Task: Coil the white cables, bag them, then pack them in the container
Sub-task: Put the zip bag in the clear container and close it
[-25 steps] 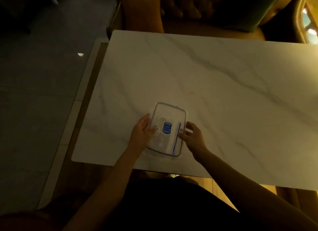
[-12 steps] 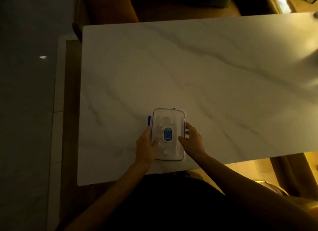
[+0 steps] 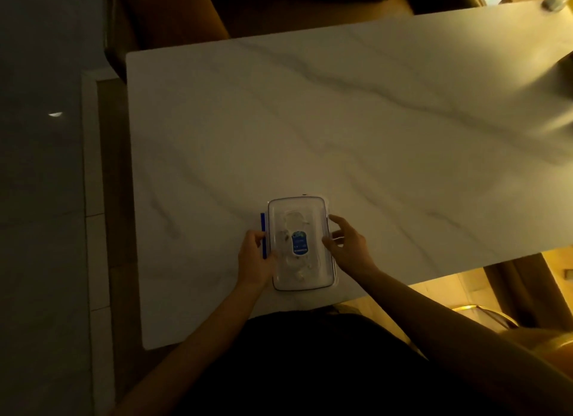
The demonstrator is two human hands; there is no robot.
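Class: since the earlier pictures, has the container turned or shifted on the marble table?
Yes. The container has turned: a second ago it sat skewed to the marble table's near edge; now its short end runs roughly parallel to that edge.

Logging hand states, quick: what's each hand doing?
Left hand: gripping the container's blue side latch.
Right hand: open, fingers at the container's right edge.

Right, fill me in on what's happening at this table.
A person is closing a clear plastic container on a white marble table. The lid with a blue label is on, and white cables show faintly through it. The left hand is at the blue clip on the left side, which sticks out unlatched. The right hand is at the right-side clip. Packing looks done; latching remains.
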